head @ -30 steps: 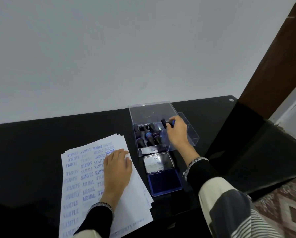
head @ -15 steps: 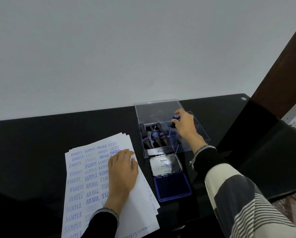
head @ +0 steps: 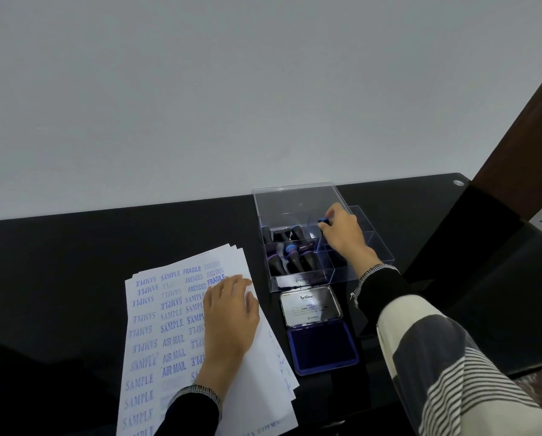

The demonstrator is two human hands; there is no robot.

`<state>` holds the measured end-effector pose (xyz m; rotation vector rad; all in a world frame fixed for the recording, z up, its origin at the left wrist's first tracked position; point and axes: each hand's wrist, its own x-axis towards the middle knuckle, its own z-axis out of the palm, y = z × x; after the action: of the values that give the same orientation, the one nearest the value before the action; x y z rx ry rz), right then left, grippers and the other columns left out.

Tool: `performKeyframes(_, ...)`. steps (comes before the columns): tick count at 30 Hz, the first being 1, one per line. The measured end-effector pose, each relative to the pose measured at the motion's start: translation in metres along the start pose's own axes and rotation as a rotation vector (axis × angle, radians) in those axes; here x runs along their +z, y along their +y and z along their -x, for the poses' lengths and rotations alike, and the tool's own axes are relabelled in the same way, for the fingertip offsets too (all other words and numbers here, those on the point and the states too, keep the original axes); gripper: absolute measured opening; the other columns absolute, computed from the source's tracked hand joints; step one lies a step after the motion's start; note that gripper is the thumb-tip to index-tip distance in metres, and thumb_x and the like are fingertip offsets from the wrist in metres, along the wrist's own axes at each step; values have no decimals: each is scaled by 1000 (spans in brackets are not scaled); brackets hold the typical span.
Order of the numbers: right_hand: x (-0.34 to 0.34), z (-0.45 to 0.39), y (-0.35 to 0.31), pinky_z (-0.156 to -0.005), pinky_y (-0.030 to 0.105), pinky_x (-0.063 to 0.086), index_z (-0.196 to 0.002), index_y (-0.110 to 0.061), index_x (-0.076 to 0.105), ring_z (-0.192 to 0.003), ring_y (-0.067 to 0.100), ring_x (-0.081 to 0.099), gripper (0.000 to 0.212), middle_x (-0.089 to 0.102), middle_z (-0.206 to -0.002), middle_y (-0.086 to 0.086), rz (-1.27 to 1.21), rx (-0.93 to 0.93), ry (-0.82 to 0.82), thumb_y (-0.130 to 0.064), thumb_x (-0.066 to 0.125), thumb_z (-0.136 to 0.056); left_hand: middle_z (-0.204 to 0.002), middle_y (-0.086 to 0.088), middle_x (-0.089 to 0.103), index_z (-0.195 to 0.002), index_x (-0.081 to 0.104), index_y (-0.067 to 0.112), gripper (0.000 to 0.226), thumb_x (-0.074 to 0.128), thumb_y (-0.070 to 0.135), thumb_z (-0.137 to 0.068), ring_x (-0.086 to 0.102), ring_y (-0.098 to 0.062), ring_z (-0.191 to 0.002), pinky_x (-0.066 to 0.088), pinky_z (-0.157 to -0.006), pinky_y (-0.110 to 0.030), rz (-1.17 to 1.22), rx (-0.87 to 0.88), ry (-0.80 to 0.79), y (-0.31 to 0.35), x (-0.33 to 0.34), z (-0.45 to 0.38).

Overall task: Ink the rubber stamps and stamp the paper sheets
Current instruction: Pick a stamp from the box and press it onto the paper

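The right hand [head: 342,234] reaches into the clear stamp box [head: 370,243] and grips a blue-capped rubber stamp [head: 323,221] by its handle. The left hand [head: 230,313] lies flat, fingers straight, on the stamped paper sheets [head: 156,325]. An open ink pad [head: 323,347] sits between them on the black surface [head: 59,262].

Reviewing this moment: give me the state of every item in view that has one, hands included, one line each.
Ink pad: lid open, blue pad bare.
Clear stamp box: open, stamps standing in its compartments.
Blue-topped stamp: gripped, in the box.
Paper sheets: fanned stack, top sheet partly stamped in blue.
Left hand: flat on the sheets.
Right hand: fingers curled round the blue-topped stamp.
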<state>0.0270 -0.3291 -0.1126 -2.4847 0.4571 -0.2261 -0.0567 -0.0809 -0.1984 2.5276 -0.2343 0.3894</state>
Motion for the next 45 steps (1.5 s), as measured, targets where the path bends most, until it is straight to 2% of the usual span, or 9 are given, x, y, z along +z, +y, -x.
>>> performKeyframes(9,0,-6,-1,-97,42,46,-113,-16,69,-112,37,57,26,65,-119,15,126,70,-81,-15,51,-93,-119,0,62,-116,63,17,25,59,19,-91,52,-21,-116,41,-105,-46,18,18,15,0,0,1)
performKeyframes(14,-4,-10,6,-100,42,47,-116,-7,66,-114,34,56,31,60,-124,19,-27,134,-23,-2,49,-90,-120,0,62,-117,62,17,25,58,20,-92,52,-22,-118,40,-106,-47,8,16,6,0,0,0)
performKeyframes(17,-15,-7,14,-92,32,49,-107,-8,69,-107,30,60,25,64,-116,16,-96,165,110,-2,52,-90,-122,1,61,-118,62,18,26,56,21,-93,50,-22,-120,37,-108,-46,4,5,-12,0,0,0)
performKeyframes(24,-27,-1,23,-84,36,51,-93,-8,71,-96,31,63,12,69,-101,15,-3,183,177,-12,60,-90,-124,1,60,-120,61,18,27,54,23,-94,49,-22,-122,35,-110,-45,-6,-7,-27,1,-1,1)
performKeyframes(28,-21,-6,13,-95,39,38,-107,-8,65,-108,31,58,28,67,-108,12,176,224,50,-28,67,-87,-126,0,59,-121,61,18,28,53,23,-95,48,-21,-123,33,-112,-44,-5,-10,-26,2,-2,1)
performKeyframes(31,-15,-9,3,-102,41,30,-117,-8,56,-118,32,51,35,60,-122,14,280,301,11,-24,65,-87,-128,1,59,-122,61,18,28,52,24,-96,46,-21,-125,32,-113,-44,9,-17,-35,2,-3,0)
performKeyframes(39,-8,-13,-9,-108,44,24,-129,-9,50,-130,34,38,48,49,-135,16,229,479,-26,-25,64,-87,-126,-1,60,-121,62,17,28,54,22,-94,49,-22,-124,35,-111,-46,10,-14,-32,3,-3,0)
performKeyframes(43,-1,-2,-10,-103,44,26,-114,-8,59,-123,34,43,36,59,-122,16,127,434,179,-31,64,-86,-124,1,60,-119,62,18,26,55,24,-94,50,-20,-121,36,-109,-42,6,-8,-20,3,-4,0)
performKeyframes(45,-1,7,-17,-98,41,28,-105,-11,61,-116,31,46,23,64,-111,11,-60,381,346,-28,60,-89,-116,2,61,-111,63,18,21,57,25,-92,53,-18,-111,41,-100,-35,-3,-41,16,5,-6,-2)
